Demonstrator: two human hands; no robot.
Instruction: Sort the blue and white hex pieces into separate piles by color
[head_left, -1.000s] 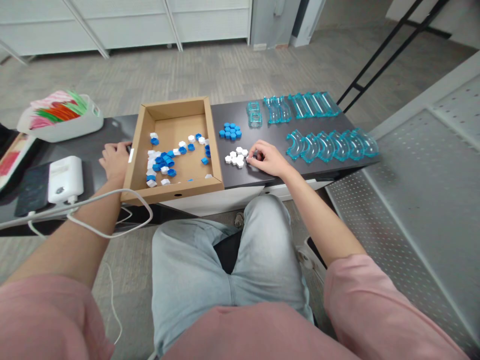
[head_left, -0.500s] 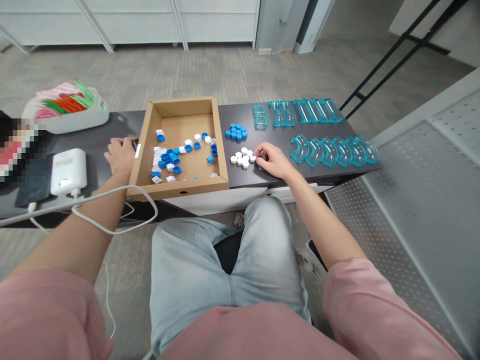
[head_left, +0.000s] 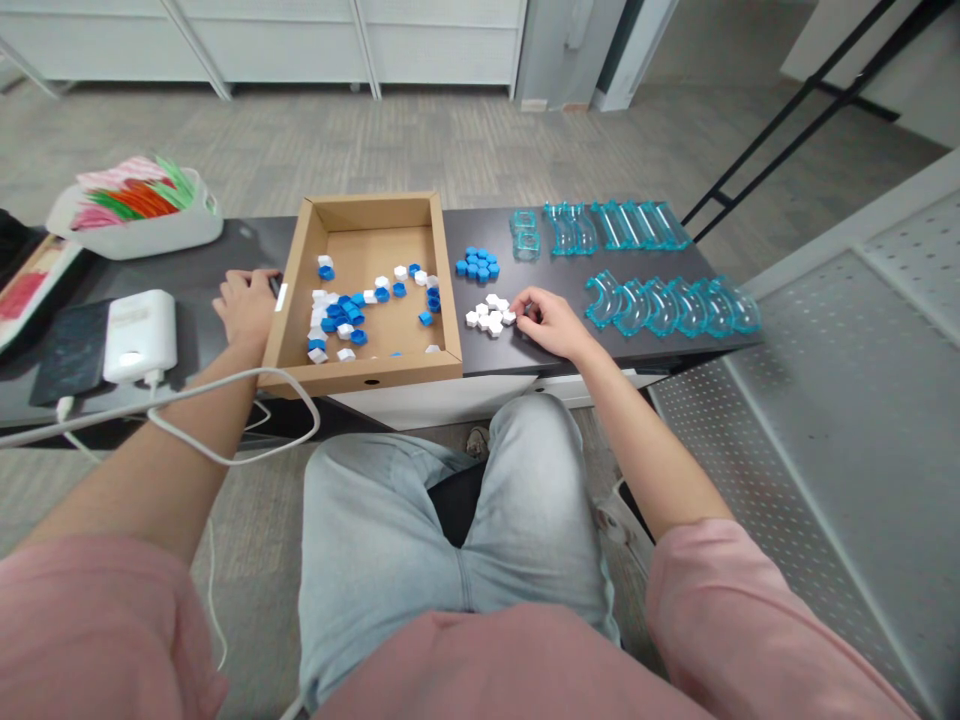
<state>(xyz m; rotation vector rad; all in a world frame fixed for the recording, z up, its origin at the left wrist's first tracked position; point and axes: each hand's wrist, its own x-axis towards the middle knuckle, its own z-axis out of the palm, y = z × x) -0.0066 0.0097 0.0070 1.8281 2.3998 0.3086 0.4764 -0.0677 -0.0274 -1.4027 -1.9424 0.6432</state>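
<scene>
My right hand [head_left: 546,318] rests on the dark tabletop with its fingers pinched at the edge of a cluster of white hexagonal pieces [head_left: 484,318]; one piece sits at the fingertips. Just beyond lies a tight cluster of blue hexagonal pieces [head_left: 478,265]. My left hand [head_left: 246,308] lies against the left wall of a shallow cardboard box [head_left: 373,376], its fingers curled at a small dark object [head_left: 275,286], mostly hidden. Inside the box, loose blue hexagonal pieces [head_left: 346,310] and white ones [head_left: 401,272] are scattered, many in a heap at the left.
Clear teal plastic parts stand in rows at the right: curved ones [head_left: 664,305], straight ones [head_left: 637,225] and small square ones [head_left: 526,243]. At the left are a white basket [head_left: 150,238] of colourful strips, a white power bank [head_left: 140,338] and a looping white cable [head_left: 307,400].
The view has shifted slightly, so the table things sit a little further right. Both hands keep practically the same places, the right one still at the white pieces.
</scene>
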